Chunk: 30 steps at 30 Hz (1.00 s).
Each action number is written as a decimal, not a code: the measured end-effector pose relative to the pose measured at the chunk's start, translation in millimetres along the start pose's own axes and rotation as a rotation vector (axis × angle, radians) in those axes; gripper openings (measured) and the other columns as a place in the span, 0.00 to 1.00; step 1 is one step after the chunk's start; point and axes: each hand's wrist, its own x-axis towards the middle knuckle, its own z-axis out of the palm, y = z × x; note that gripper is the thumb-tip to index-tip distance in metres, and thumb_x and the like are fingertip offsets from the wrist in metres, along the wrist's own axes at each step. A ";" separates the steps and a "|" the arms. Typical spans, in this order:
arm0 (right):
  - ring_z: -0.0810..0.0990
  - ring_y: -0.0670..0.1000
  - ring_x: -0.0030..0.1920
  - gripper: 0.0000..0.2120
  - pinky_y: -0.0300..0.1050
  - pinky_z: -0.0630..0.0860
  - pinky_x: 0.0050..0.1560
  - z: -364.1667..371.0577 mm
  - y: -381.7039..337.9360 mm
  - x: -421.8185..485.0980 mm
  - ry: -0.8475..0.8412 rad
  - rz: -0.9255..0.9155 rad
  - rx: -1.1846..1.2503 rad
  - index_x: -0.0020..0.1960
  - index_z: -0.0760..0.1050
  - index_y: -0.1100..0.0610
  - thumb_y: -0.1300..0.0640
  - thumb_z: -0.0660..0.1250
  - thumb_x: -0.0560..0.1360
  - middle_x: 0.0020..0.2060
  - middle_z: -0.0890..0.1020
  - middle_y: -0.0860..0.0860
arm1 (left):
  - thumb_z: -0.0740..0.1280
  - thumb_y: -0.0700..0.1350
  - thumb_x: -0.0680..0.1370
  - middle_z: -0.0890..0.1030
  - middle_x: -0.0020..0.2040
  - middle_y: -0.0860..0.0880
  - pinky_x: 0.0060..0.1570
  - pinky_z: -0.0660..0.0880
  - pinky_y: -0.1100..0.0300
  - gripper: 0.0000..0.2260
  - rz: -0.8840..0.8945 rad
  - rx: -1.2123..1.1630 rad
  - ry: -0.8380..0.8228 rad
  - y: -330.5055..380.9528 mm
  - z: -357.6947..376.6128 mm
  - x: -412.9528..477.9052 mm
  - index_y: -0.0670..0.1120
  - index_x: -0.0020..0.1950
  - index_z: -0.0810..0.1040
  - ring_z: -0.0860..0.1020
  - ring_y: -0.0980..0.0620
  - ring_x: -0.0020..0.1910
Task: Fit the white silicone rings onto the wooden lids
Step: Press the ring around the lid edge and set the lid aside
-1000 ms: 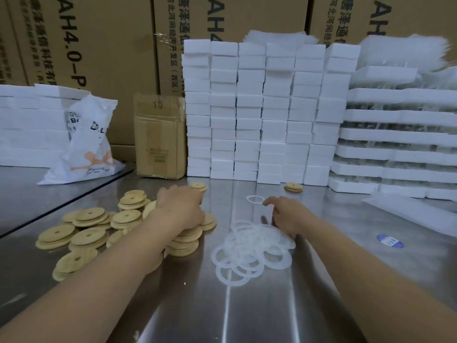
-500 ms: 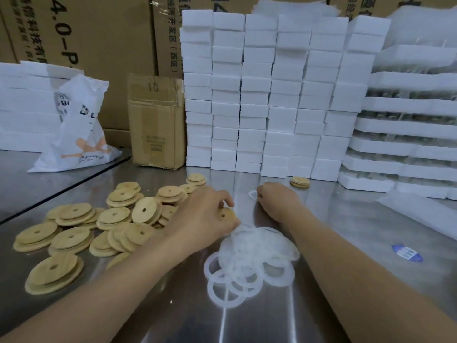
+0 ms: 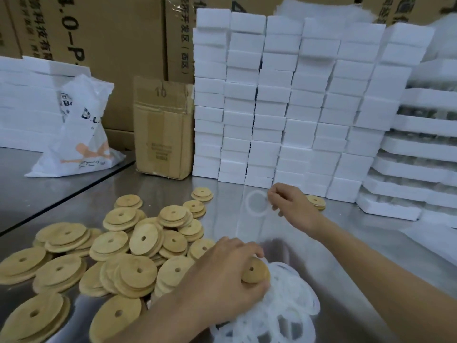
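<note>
Fingers [image 3: 256,253] grip lid [image 3: 254,270]; steel table [image 3: 346,243] (foam-stacked).

A: What differs on the left side?
B: The left hand [image 3: 222,276], earlier resting on the pile of wooden lids [image 3: 138,246], now grips a single lid [image 3: 254,270] above the heap of rings [image 3: 284,315].
A: And the right?
B: The right hand [image 3: 291,206], previously at the heap, now pinches one ring [image 3: 256,203] clear of the worktop [image 3: 346,256].
</note>
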 end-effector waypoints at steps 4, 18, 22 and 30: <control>0.82 0.47 0.41 0.11 0.48 0.76 0.46 6.0 -23.5 -14.4 0.004 0.052 0.243 0.45 0.78 0.53 0.56 0.63 0.85 0.39 0.81 0.48 | 0.69 0.66 0.75 0.77 0.57 0.60 0.58 0.77 0.54 0.22 -0.022 0.006 0.037 2.0 3.1 1.7 0.64 0.68 0.72 0.73 0.58 0.61; 0.79 0.51 0.37 0.14 0.44 0.74 0.39 -5.0 -76.9 -130.5 0.288 0.112 0.411 0.42 0.75 0.58 0.62 0.61 0.85 0.37 0.80 0.51 | 0.90 0.38 0.55 0.88 0.58 0.46 0.55 0.85 0.55 0.44 -0.503 -1.265 0.048 3.4 8.7 19.3 0.53 0.69 0.81 0.88 0.52 0.53; 0.79 0.50 0.37 0.12 0.42 0.74 0.38 -5.7 -72.6 -152.0 0.281 0.095 0.377 0.43 0.75 0.59 0.62 0.61 0.85 0.36 0.80 0.51 | 0.88 0.38 0.56 0.87 0.61 0.42 0.50 0.86 0.50 0.44 -0.481 -1.369 0.002 10.7 4.9 14.9 0.53 0.70 0.79 0.89 0.43 0.55; 0.77 0.50 0.40 0.10 0.39 0.70 0.37 -14.3 -91.1 -167.6 0.255 -0.075 0.243 0.35 0.73 0.54 0.56 0.60 0.74 0.32 0.77 0.48 | 0.71 0.38 0.81 0.80 0.66 0.39 0.57 0.85 0.39 0.18 -0.519 -1.580 0.026 20.4 -8.7 10.8 0.42 0.71 0.78 0.85 0.38 0.59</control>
